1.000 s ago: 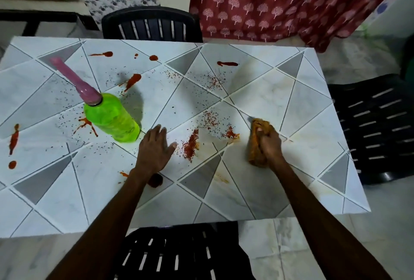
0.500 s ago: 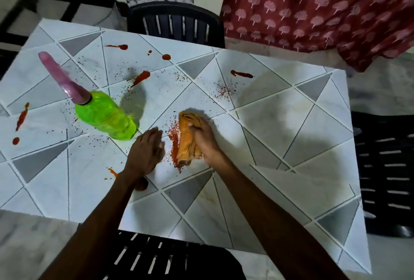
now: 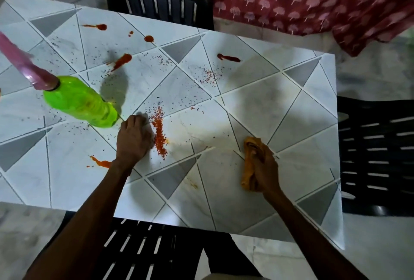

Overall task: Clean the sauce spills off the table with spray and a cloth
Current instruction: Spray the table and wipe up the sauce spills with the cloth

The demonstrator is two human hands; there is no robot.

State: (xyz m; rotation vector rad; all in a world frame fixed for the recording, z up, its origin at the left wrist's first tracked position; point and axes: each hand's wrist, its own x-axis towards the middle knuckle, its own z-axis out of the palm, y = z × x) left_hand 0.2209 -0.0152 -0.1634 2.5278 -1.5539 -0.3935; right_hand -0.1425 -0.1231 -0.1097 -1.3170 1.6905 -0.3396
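Note:
My right hand (image 3: 265,169) grips a bunched orange cloth (image 3: 249,163) and presses it on the white tiled table (image 3: 280,105) at the near right. My left hand (image 3: 134,138) rests on the table with its fingers curled under, holding nothing. Just right of it lies a streak of red sauce crumbs (image 3: 159,133). A green spray bottle (image 3: 80,101) with a pink top (image 3: 22,62) stands to the left of that hand. More red sauce spills lie at the far side (image 3: 228,57), the far middle (image 3: 122,61) and by my left wrist (image 3: 100,163).
A black plastic chair (image 3: 156,0) stands at the table's far side, another (image 3: 376,156) at the right, and a third (image 3: 139,253) under the near edge. A red patterned curtain (image 3: 313,0) hangs at the back right.
My right hand has swept the cloth from beside my left hand back to the right, leaving a streak of red crumbs. My left hand's fingers have curled under.

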